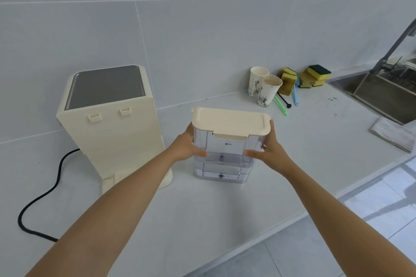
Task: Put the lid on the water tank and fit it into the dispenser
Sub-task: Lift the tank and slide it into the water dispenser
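A clear plastic water tank (225, 164) stands upright on the white counter, with a cream lid (229, 121) sitting on top of it. My left hand (186, 144) grips the tank's left side and my right hand (267, 148) grips its right side, thumbs across the front. The cream dispenser (112, 132) with a dark grey top panel stands to the left, its back with two small hooks turned toward me and an empty step at its base.
A black power cable (45, 191) runs from the dispenser along the counter at left. Two paper cups (263, 87), sponges (308, 76) and small brushes lie at the back right. A steel sink (382, 90) and a folded cloth (394, 132) are at far right.
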Motion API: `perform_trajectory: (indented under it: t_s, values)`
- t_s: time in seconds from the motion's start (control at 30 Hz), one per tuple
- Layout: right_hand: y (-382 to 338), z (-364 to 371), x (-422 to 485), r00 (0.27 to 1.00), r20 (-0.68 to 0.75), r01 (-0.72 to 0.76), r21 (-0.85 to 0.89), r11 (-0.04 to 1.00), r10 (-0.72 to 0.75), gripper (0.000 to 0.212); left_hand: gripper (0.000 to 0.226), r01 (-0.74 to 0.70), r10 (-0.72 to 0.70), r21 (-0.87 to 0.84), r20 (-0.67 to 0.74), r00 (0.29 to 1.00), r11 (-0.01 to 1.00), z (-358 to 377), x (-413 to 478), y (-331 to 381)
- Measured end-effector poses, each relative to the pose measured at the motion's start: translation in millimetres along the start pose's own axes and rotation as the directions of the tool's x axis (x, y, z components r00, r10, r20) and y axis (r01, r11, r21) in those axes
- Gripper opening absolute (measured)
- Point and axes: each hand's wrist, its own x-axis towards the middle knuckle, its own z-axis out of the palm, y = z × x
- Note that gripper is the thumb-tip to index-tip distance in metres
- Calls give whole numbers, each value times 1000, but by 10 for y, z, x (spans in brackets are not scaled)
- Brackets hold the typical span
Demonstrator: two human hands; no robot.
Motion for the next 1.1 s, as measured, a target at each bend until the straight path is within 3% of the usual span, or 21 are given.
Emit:
perform_trajectory:
  t_s: [0.33, 0.47, 0.7, 0.77, 0.93, 1.0, 1.1]
  values:
    - [310, 207, 90, 967, 28, -255, 38, 966, 254, 86, 99, 95, -95, -9, -7, 995, 995, 127, 105, -88]
    - [246, 245, 105, 957, -44, -291, -73, 954, 288, 78, 98, 92, -95, -67, -33, 995, 993, 141, 85, -100]
    - [38, 357, 77, 975, 8, -219, -136, 966, 222, 79, 89, 110, -125, -188, -72, 990, 976, 22, -259, -180]
    - [-396, 854, 185, 969, 208, -98, -178, 979, 134, 83, 87, 176, -262, -306, -268, 927, 936, -339, -720, -563]
    - [-558, 810, 254, 970, 218, -67, -183, 981, 107, 80, 79, 165, -269, -321, -314, 910, 933, -431, -864, -502]
    - [-917, 1057, 320, 952, 304, 32, -228, 973, 40, 73, 72, 170, -333, -386, -409, 850, 907, -680, -1137, -604]
    - [-1072, 1024, 378, 949, 316, 68, -236, 969, 11, 64, 68, 159, -315, -376, -403, 859, 913, -768, -1201, -570]
